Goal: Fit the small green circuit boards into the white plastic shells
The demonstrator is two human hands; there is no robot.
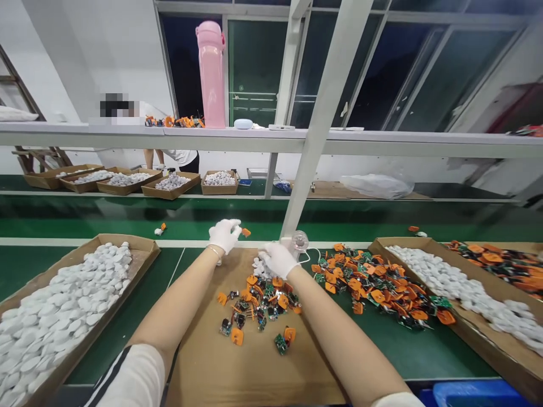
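My left hand (pixel 224 235), in a white glove, is over the edge of the green belt, its fingers curved and apart. Just beyond its fingertips is a small orange piece (pixel 246 232); no clear grip on it shows. My right hand (pixel 278 259), also gloved, reaches to a small heap of white rounded pieces (pixel 260 269), fingers drawn together and tips partly hidden. Below both hands, small circuit boards with orange tabs (pixel 254 299) lie loose on a brown cardboard sheet (pixel 237 373). One board with an orange tab (pixel 282 342) lies apart, nearer me.
Cardboard trays of white pieces stand left (pixel 63 294) and right (pixel 449 277). A larger heap of orange-tabbed boards (pixel 373 285) lies right of the cardboard. A slanted white post (pixel 314 124) rises ahead; a shelf holds a pink bottle (pixel 212 79). Another person (pixel 169 155) bends behind it.
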